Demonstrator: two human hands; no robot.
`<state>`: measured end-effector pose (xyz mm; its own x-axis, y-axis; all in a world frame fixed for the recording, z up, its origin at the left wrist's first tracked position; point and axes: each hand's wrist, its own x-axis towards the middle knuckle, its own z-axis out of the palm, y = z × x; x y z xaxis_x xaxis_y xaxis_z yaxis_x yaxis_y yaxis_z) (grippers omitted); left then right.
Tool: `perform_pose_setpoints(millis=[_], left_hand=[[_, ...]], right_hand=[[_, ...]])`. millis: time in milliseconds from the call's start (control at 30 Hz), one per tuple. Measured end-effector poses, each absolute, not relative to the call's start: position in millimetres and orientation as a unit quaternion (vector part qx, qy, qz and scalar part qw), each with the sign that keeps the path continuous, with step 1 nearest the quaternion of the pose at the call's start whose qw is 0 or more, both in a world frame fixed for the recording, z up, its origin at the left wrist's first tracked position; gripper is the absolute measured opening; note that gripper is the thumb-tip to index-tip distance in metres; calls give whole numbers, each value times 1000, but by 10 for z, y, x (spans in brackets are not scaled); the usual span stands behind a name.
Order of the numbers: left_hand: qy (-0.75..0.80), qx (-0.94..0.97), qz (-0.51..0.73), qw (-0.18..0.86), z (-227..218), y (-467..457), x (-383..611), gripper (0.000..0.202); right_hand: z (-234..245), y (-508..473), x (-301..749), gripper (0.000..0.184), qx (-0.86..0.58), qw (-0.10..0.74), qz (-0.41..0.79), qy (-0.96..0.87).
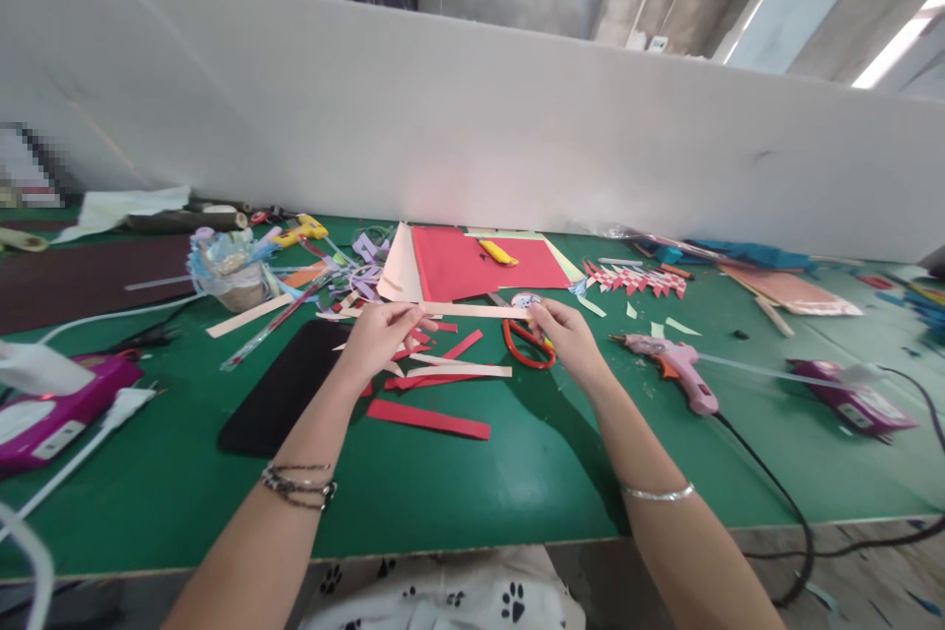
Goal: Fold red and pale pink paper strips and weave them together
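Note:
My left hand (380, 335) and my right hand (568, 340) each pinch one end of a long cream paper strip (472, 311), held level just above the green table (517, 472). Under the strip lie loose red strips (428, 419) and cream strips (458, 371). Red-handled scissors (528, 343) lie beside my right hand, partly hidden by it. A small roll of tape (526, 300) sits just behind my right fingers. Behind the strip lies a red paper sheet (479, 266) with a yellow utility knife (498, 253) on it.
A pink glue gun (675, 366) with a black cord lies right of my right hand. A black sheet (284, 399) lies left. A cup of scraps (232, 271), a yellow glue gun (302, 231), magenta devices (51, 409) (856, 404) and a white partition wall (472, 128) surround.

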<state>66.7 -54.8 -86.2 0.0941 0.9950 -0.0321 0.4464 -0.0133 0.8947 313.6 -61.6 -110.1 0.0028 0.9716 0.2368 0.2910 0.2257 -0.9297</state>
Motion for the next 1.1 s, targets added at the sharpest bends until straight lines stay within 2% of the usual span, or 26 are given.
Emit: perform_pose_setpoints(millis=[300, 567, 700, 833, 933, 1000, 1100], left_hand=[[548, 624, 377, 410, -843, -544, 658, 29], [539, 642, 396, 374, -696, -601, 557, 33], [541, 672, 365, 350, -597, -719, 471, 35], [553, 705, 271, 352, -652, -858, 340, 41], [576, 722, 181, 337, -734, -968, 259, 41], [603, 731, 119, 297, -771, -1044, 239, 39], [654, 735, 28, 175, -781, -1165, 283, 33]], right_hand=[[-1114, -625, 3136, 35, -454, 544, 310, -634], [-1068, -668, 3047, 34, -443, 541, 284, -656], [-1049, -701, 3024, 34, -437, 528, 286, -670], [-1086, -755, 2989, 34, -430, 478, 323, -694], [-1164, -805, 2942, 35, -431, 399, 390, -709], [-1210, -838, 2912, 35, -442, 338, 405, -725], [-1227, -867, 2879, 33, -473, 271, 337, -768]])
